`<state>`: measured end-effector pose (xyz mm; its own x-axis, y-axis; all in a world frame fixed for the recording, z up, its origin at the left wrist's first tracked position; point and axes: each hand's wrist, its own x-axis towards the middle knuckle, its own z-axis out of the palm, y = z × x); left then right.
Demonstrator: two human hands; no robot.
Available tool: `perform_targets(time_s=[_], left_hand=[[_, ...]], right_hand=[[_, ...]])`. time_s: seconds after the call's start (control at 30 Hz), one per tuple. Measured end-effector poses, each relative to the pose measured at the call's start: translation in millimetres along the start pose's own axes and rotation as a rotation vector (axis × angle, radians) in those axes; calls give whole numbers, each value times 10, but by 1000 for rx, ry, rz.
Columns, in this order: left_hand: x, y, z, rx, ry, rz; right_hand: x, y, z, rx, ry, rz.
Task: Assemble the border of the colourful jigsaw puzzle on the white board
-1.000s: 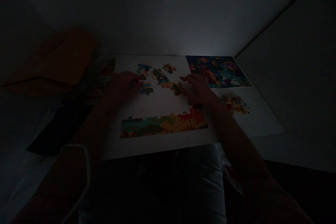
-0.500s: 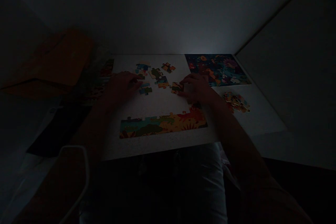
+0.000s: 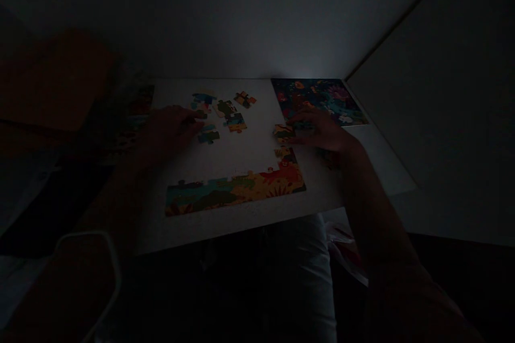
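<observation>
the puzzle [image 3: 237,193] on the table [image 3: 249,151] is joined along its bottom and up some of its right side; loose pieces [image 3: 236,122] remain above; the right hand [image 3: 319,131] pinches a piece [image 3: 282,133] near that side, farther from the others than before; the left hand's [image 3: 171,129] grip i cannot tell

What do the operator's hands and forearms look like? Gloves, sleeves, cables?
Left hand and right hand: bare, no gloves. Right forearm is bare near the wrist; farther back, too dark to make out sleeves. A thin pale line loops by the left arm: cord or trim, can't tell.
</observation>
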<state>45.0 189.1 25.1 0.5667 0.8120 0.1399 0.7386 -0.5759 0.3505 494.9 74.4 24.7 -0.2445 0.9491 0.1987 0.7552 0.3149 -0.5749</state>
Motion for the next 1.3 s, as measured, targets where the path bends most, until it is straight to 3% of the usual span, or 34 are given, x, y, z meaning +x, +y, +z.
perform_targets(time_s=[0.27,0.57,0.8,1.13,1.3], left_hand=[[7,98,-54,61,-44,-53],[-24,121,-49,48,-40,-43],[-2,117,-44,54,-54,-72],[-83,180,-29,31,6,30],[-80,150,-43,57,-41,9]], right_hand=[[-14,70,126,77,-22,-89],[18,-173,217,-200,-103,29],[-7,-115,204,-265,-101,47],[-11,-54,263,-253,-63,5],[1,-12,297,-195,-38,-55]])
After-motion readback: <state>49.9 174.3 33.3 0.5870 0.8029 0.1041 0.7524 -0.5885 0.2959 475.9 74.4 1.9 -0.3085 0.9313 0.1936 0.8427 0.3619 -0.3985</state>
